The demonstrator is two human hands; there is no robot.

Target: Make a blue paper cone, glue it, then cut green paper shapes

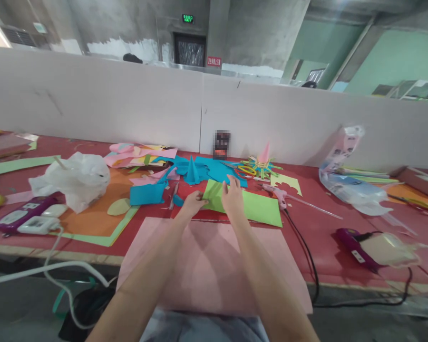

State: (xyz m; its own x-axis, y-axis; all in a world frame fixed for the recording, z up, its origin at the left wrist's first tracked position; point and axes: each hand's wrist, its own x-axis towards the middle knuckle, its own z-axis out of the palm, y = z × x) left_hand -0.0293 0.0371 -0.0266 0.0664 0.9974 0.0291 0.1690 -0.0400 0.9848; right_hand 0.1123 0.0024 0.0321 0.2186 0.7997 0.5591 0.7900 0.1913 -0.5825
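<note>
A light green sheet of paper (262, 207) lies in front of me, its left part raised or folded over. My left hand (194, 204) pinches its left edge between thumb and fingers. Spread over the upper side of the sheet, the fingers of my right hand (233, 195) touch it and hold nothing. Red paper (214, 216) shows beneath the green sheet. Just behind are a blue paper cone (191, 172), blue paper scraps (217, 170) and scissors with yellow handles (247, 169). A large pink sheet (203, 266) spreads under my forearms.
A pink glue gun (280, 195) with a black cord lies at the right. Behind it stands a pink cone on a ring of sticks (264, 161). Purple power strips (23, 216) sit on both sides. A crumpled plastic bag (76, 178) is at left; a white partition (146, 104) closes the back.
</note>
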